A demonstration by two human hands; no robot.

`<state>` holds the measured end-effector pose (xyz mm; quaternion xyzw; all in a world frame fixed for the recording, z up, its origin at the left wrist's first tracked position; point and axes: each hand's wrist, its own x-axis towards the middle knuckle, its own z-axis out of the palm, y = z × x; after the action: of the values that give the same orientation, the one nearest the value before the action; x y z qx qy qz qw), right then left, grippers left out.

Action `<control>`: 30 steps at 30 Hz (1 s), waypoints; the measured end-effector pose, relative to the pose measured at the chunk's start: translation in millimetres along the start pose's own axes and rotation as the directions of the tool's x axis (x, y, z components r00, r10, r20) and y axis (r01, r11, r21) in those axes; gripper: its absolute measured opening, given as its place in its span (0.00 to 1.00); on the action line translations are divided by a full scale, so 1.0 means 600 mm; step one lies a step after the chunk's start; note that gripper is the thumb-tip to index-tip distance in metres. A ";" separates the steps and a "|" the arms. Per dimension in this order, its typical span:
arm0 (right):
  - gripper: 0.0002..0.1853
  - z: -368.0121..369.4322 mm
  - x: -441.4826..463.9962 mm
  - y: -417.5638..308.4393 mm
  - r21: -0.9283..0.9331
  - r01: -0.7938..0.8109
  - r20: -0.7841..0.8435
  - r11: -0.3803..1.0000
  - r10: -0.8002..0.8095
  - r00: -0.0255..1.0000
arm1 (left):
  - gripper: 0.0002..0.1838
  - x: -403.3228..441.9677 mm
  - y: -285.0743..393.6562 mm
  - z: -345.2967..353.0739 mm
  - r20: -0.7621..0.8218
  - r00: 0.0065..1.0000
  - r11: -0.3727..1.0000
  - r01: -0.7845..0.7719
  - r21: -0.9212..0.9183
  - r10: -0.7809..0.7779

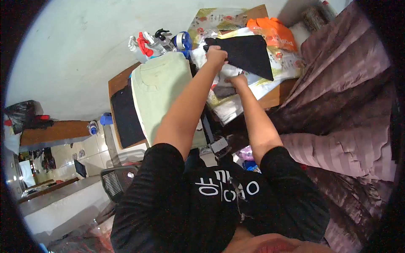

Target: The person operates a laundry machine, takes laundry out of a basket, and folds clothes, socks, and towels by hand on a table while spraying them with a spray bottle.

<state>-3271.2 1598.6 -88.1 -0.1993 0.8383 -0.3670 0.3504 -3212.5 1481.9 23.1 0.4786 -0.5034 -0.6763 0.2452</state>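
My left hand (217, 58) is closed on the edge of a piece of black cloth (251, 52), which spreads out to the right in a flat, pointed shape. Just below it, my right hand (237, 81) reaches in under the cloth with its fingers bent. They lie against white, crinkled material (229, 71), and what they grip is hidden. A dark grey piece (223, 91) shows beneath that hand. White and gold printed plastic packaging (284, 59) lies under the black cloth.
Pale green folded shirts (162, 84) are stacked left of my hands, beside black fabric (126, 116). Spray bottles (145, 45) and a blue-and-white container (182, 41) stand against the wall. An orange bag (272, 33) lies at the back. A purple-brown curtain (337, 76) hangs close on the right.
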 end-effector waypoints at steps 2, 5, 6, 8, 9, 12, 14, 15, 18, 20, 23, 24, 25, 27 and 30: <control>0.25 -0.023 -0.059 0.003 0.109 -0.090 0.106 0.990 0.078 0.991 | 0.24 -0.019 -0.017 -0.025 0.033 0.999 0.975 0.003 0.222 -0.011; 0.24 -0.087 -0.200 0.022 0.313 -0.180 0.311 0.932 0.078 0.947 | 0.23 -0.034 -0.070 -0.053 0.014 0.997 0.740 -0.061 0.670 0.070; 0.25 -0.109 -0.254 0.019 0.435 -0.241 0.370 0.868 0.072 0.926 | 0.25 -0.061 -0.060 -0.053 0.015 0.999 0.650 0.022 0.760 -0.051; 0.26 -0.142 -0.323 0.018 0.490 -0.249 0.378 0.835 0.054 0.924 | 0.34 -0.093 -0.060 -0.058 0.099 0.965 0.527 0.045 0.849 -0.242; 0.27 -0.145 -0.311 0.073 0.461 -0.219 0.408 0.860 0.014 0.913 | 0.38 -0.120 -0.054 -0.065 0.180 0.957 0.544 -0.028 0.838 -0.228; 0.26 -0.187 -0.377 0.011 0.501 -0.072 0.283 0.863 -0.085 0.955 | 0.42 -0.185 -0.051 -0.100 0.439 0.897 0.782 -0.240 0.576 -0.048; 0.24 -0.204 -0.411 -0.061 0.592 -0.008 0.237 0.806 -0.165 0.957 | 0.44 -0.279 0.011 -0.128 0.526 0.824 0.955 0.060 0.290 -0.212; 0.23 -0.202 -0.424 -0.097 0.632 0.025 0.213 0.775 -0.204 0.956 | 0.42 -0.284 -0.006 -0.145 0.567 0.780 0.961 0.156 0.231 -0.263; 0.22 -0.169 -0.451 -0.195 0.650 0.031 0.300 0.759 -0.293 0.908 | 0.36 -0.358 0.051 -0.233 0.742 0.666 0.929 0.318 -0.189 -0.077; 0.23 -0.111 -0.465 -0.260 0.542 0.140 0.346 0.828 -0.372 0.861 | 0.32 -0.388 0.064 -0.294 0.665 0.742 0.857 0.290 -0.427 0.080; 0.26 -0.030 -0.472 -0.356 0.157 0.594 0.426 0.789 -0.597 0.679 | 0.29 -0.425 0.103 -0.397 0.491 0.871 0.857 0.244 -0.453 0.011; 0.26 0.002 -0.468 -0.379 0.096 0.682 0.409 0.725 -0.653 0.637 | 0.28 -0.427 0.096 -0.433 0.453 0.890 0.815 0.224 -0.534 0.052; 0.26 0.033 -0.466 -0.401 0.031 0.757 0.398 0.652 -0.703 0.589 | 0.27 -0.424 0.080 -0.469 0.412 0.907 0.766 0.203 -0.610 0.087; 0.27 0.081 -0.486 -0.465 -0.055 0.821 0.555 0.569 -0.666 0.499 | 0.26 -0.430 0.072 -0.533 0.299 0.950 0.724 0.143 -0.674 0.090; 0.28 0.146 -0.445 -0.532 -0.098 0.830 0.574 0.549 -0.650 0.497 | 0.25 -0.439 0.067 -0.627 0.100 0.994 0.722 0.044 -0.691 0.035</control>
<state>-3002.2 1506.8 227.9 -0.6898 0.6036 -0.2604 0.3034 -2770.9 1513.2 151.8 0.3174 -0.2259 -0.8402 0.3772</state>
